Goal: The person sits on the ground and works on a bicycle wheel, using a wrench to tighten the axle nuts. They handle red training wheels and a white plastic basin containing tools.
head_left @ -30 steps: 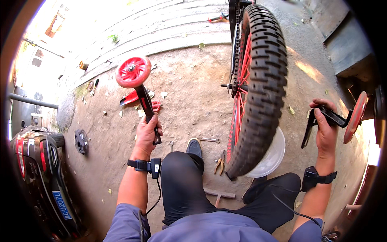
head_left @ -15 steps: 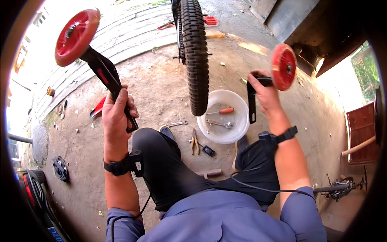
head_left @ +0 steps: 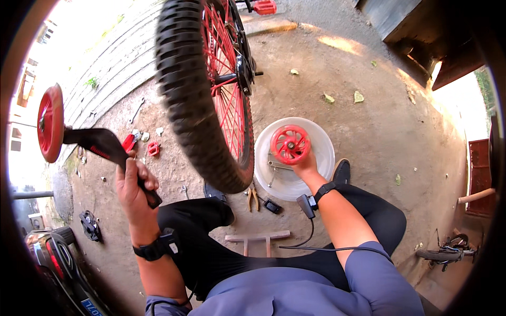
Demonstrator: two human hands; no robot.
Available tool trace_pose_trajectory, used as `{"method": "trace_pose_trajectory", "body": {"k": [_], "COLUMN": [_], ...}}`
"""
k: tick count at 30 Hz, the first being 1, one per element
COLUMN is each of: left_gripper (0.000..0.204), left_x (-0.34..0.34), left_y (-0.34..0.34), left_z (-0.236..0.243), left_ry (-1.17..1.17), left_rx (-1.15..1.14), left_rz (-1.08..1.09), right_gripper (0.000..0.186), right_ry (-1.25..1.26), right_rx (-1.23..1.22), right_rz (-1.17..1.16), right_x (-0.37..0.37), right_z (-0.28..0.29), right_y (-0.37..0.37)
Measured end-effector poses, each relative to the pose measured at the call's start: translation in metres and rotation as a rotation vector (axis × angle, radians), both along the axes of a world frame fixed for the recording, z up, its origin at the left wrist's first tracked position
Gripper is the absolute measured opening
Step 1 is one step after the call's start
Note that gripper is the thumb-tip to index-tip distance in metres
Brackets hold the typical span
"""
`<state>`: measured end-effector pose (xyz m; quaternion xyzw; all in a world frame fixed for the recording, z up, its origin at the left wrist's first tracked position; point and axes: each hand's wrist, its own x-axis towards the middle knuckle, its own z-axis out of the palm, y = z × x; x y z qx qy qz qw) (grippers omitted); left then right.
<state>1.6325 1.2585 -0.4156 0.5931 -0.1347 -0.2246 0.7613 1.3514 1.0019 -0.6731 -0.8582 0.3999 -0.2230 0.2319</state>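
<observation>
A small red wheel (head_left: 50,125) was at nine o'clock, its black bar (head_left: 95,143) gripped in the left hand (head_left: 133,181). The right hand (head_left: 305,166) held another red wheel (head_left: 291,145) at three o'clock, over a pale tub (head_left: 322,143). A big bike wheel (head_left: 184,87) was at eleven, pliers (head_left: 254,202) at six.

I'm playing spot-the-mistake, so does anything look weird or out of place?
A small, blocky red pedal lies loose on the brown dirt, which looks odd because pedals belong on bikes. Yellow-handled metal pliers lie there too, outside the round translucent plastic tub.
</observation>
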Motion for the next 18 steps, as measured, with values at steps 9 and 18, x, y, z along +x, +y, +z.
{"method": "trace_pose_trajectory", "body": {"k": [9,18], "left_gripper": [0.027,0.029], "left_x": [0.015,0.038], "left_y": [-0.012,-0.023], "left_z": [-0.029,-0.040], "left_ry": [0.087,0.084], "left_rx": [0.190,0.235], "left_rz": [0.156,0.115], "right_gripper": [0.016,0.007], "right_ry": [-0.183,0.010], "right_rx": [0.502,0.440], "right_rz": [0.188,0.196], "right_x": [0.011,0.004], "right_z": [-0.056,-0.109], "right_y": [-0.001,0.033]}}
